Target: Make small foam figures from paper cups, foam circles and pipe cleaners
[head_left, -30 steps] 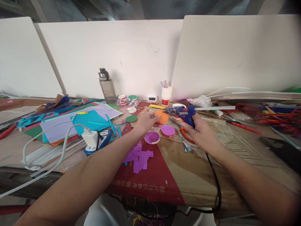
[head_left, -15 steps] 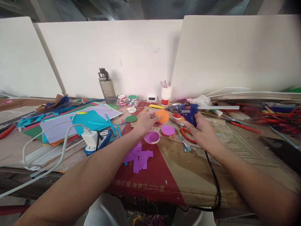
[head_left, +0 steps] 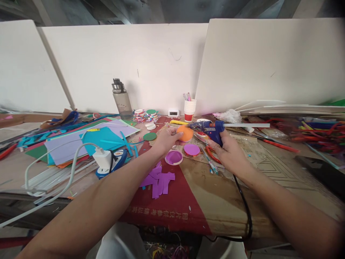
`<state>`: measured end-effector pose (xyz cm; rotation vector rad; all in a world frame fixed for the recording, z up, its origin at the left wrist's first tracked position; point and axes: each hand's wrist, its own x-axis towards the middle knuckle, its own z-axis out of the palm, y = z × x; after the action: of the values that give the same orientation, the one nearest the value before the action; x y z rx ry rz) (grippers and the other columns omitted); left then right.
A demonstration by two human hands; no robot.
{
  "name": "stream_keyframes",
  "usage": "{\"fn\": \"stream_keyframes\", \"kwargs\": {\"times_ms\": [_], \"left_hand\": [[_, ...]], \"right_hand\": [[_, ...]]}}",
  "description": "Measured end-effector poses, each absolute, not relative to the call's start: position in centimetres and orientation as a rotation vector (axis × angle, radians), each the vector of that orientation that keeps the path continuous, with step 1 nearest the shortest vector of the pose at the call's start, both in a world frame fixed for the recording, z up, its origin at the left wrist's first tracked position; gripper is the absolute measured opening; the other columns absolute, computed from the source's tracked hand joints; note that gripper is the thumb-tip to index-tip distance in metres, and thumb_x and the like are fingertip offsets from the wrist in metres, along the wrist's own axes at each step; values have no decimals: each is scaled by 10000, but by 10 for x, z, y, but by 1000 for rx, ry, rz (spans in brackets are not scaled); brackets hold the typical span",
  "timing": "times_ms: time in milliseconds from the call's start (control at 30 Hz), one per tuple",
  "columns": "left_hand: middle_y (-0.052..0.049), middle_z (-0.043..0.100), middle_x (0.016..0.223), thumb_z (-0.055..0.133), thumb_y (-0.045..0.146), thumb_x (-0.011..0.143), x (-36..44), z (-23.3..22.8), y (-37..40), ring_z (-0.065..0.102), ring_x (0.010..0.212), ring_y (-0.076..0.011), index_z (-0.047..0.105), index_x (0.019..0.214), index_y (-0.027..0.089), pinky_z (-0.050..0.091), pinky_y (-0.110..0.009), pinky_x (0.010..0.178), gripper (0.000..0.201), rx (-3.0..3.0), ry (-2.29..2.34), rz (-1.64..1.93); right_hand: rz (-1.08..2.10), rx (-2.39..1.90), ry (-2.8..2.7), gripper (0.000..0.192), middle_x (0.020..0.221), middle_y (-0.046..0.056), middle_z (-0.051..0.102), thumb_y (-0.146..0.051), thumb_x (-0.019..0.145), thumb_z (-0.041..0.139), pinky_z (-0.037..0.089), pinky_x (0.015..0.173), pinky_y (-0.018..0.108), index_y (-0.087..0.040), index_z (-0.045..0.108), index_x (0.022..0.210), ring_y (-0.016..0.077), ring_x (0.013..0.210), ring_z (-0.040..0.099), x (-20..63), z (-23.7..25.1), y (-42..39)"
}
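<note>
The work table (head_left: 269,169) is a brown cardboard-covered surface with a red printed panel at its near edge. Flat sheets of coloured paper (head_left: 81,140) in lilac, cyan and green lie stacked at the left. A translucent grey water bottle (head_left: 122,100) stands upright against the white back boards (head_left: 264,61).

The right hand (head_left: 229,153) is wrapped around the grip of the blue glue gun (head_left: 211,128); the fingers are curled tight, with no gap visible. The gun lies level, nozzle pointing left, and a clear glue stick projects from its rear. A black cord runs from it down over the table's near edge.

The left hand (head_left: 167,138) pinches the orange disc (head_left: 185,133) at its left rim, thumb and fingertips narrowly closed on it. The disc is round, matte and tilted up off the table, just in front of the gun's nozzle.

A magenta disc (head_left: 191,149) and a shallow white-rimmed purple cap (head_left: 174,157) lie flat just below. Cut purple paper strips (head_left: 159,178) lie scattered nearer the body.

Compared with half a second earlier, the gun has dropped slightly and its nozzle sits closer to the orange disc.
</note>
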<state>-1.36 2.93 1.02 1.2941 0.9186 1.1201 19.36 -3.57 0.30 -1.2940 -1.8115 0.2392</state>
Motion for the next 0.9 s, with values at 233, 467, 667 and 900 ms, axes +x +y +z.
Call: {"fn": "stream_keyframes", "kwargs": {"times_ms": [233,467,667,900], "left_hand": [[-64,740,848,634,172,819,-16,8,33,667,631,-122,708,918,106,566,-232,613,140,1389,990,1115],[-48,744,863,655,237,792,-21,12,34,683,646,-146,700,978,132,566,-266,651,217,1520,1059,1171],[-47,728,788,689,197,771,-20,17,31,654,600,-117,683,931,105,567,-259,656,184,1310,995,1212],[-62,727,826,653,155,800,-19,16,33,655,624,-109,681,925,87,575,-252,663,145,1266,940,1239]], "right_hand": [[-29,-1443,-1926,354,1016,146,697,-375,918,463,496,849,457,-194,577,1200,328,968,636,191,7,-41],[-217,-1380,-2034,282,1063,142,683,-281,922,423,500,786,418,-190,580,1139,305,949,640,189,6,-43],[121,-1377,-1718,416,1111,137,675,-429,904,487,478,827,395,-183,508,1239,285,977,621,199,13,-42],[171,-1704,-1384,323,733,54,635,-496,822,530,436,610,321,-195,606,908,205,641,552,279,-6,-41]]}}
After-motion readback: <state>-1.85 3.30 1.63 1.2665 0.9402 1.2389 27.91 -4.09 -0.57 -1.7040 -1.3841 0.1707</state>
